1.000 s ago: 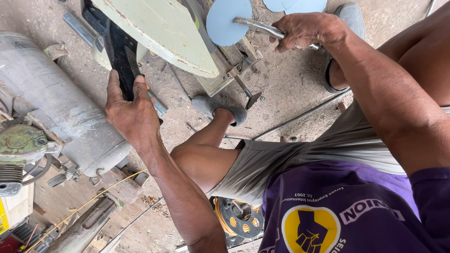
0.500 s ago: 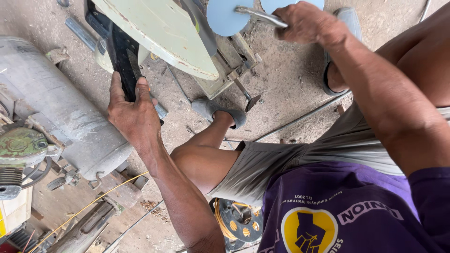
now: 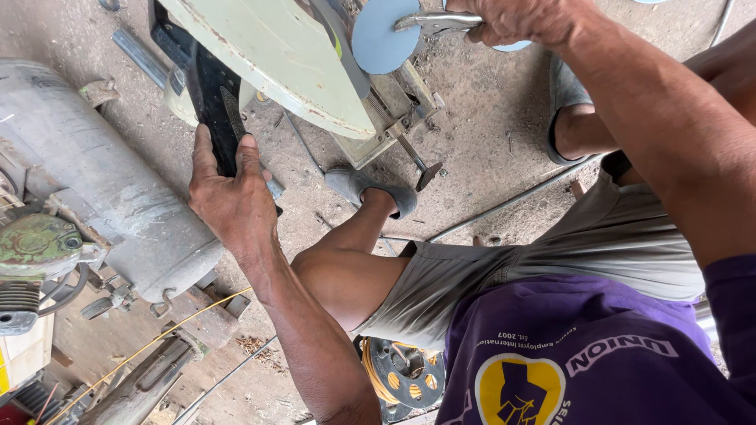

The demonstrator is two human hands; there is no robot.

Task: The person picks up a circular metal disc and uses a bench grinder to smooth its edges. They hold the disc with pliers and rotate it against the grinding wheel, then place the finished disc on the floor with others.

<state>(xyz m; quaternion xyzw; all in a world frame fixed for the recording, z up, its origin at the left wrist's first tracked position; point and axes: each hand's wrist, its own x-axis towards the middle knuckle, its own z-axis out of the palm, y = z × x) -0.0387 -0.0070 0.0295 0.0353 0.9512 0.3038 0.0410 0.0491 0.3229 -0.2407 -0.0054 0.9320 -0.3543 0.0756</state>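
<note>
A pale green chop saw stands on the dirt floor ahead of me. My left hand wraps around its black handle, fingers closed on it. My right hand is at the top edge, shut on locking pliers whose jaws clamp a round, flat blue-grey metal disc. The disc hangs beside the saw's guard, above the saw's base and vise. My bent knee and grey shoe sit between my two arms.
A large grey tank of a compressor lies at left with a green motor part. A thin rod lies on the floor by my other foot. A cable reel and yellow wire lie below.
My right hand has carried the pliers and disc up and left toward the saw guard. The left hand has stayed on the handle.
</note>
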